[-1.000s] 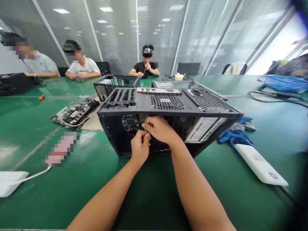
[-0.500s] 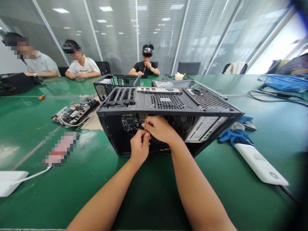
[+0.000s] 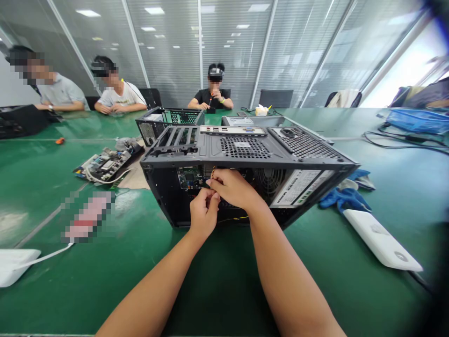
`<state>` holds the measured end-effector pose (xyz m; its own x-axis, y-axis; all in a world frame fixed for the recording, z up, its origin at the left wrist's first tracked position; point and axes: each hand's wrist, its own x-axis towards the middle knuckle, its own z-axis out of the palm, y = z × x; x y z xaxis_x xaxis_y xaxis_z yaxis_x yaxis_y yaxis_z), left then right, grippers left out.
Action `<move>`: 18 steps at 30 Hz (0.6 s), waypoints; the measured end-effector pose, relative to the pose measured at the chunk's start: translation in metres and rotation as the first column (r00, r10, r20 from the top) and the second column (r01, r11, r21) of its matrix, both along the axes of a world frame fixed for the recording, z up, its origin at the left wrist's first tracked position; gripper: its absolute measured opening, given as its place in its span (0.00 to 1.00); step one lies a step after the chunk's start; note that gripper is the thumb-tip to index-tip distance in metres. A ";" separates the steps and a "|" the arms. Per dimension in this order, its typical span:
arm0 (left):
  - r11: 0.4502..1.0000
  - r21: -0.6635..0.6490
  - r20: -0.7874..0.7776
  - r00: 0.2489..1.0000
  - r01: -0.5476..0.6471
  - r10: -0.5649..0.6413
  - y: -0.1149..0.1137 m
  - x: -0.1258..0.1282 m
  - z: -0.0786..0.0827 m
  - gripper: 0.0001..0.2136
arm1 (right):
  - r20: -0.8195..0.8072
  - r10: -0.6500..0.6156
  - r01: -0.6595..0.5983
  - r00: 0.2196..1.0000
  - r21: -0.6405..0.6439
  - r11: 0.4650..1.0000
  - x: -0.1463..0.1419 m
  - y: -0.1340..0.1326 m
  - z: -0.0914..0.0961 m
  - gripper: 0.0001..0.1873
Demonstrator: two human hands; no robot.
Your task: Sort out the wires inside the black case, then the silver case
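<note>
A dark computer case (image 3: 245,149) lies in front of me with its open side facing me and its back panel facing up. Both hands are at this opening, nearly touching each other. My left hand (image 3: 204,210) is closed in a pinch, thumb against the fingers. Just above it, my right hand (image 3: 231,186) has its fingers curled together; what either pinches is hidden. A green circuit board (image 3: 189,178) shows inside, left of my fingers. The power supply (image 3: 294,187) with a white label sits on the right. A yellow-and-black cable (image 3: 235,218) runs low in the case.
Left are a loose motherboard (image 3: 105,164) on cardboard and a pixelated pink object (image 3: 89,216) on a white cable. Blue gloves (image 3: 345,197) and a white power bank-like block (image 3: 382,239) lie right. Another case (image 3: 171,117) stands behind. Several people sit across the green table (image 3: 133,262).
My hands stay in almost the same place with their fingers still closed. The view has shifted very slightly; nothing else has visibly moved.
</note>
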<state>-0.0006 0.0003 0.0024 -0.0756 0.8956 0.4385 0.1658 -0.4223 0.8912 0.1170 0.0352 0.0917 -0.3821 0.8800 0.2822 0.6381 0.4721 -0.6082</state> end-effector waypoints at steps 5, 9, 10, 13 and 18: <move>1.000 0.011 -0.006 1.000 -0.005 0.005 0.000 0.000 0.001 0.09 | 0.006 -0.001 0.001 1.000 0.008 1.000 0.000 0.001 -0.001 0.14; 1.000 0.016 0.002 1.000 -0.006 0.006 0.000 -0.001 0.001 0.08 | 0.009 0.007 -0.007 1.000 0.016 1.000 0.000 0.001 -0.001 0.15; 1.000 0.016 0.003 1.000 -0.005 0.005 0.001 -0.001 0.001 0.08 | 0.009 0.005 -0.005 1.000 0.015 1.000 -0.001 0.001 -0.001 0.15; 1.000 0.015 -0.007 1.000 -0.006 0.006 0.001 -0.001 0.001 0.08 | 0.013 -0.005 0.005 1.000 0.007 1.000 -0.001 0.000 -0.001 0.14; 1.000 0.011 -0.014 1.000 -0.006 0.006 0.000 -0.002 0.000 0.09 | 0.034 -0.010 0.010 0.999 0.002 1.000 -0.001 -0.001 0.002 0.15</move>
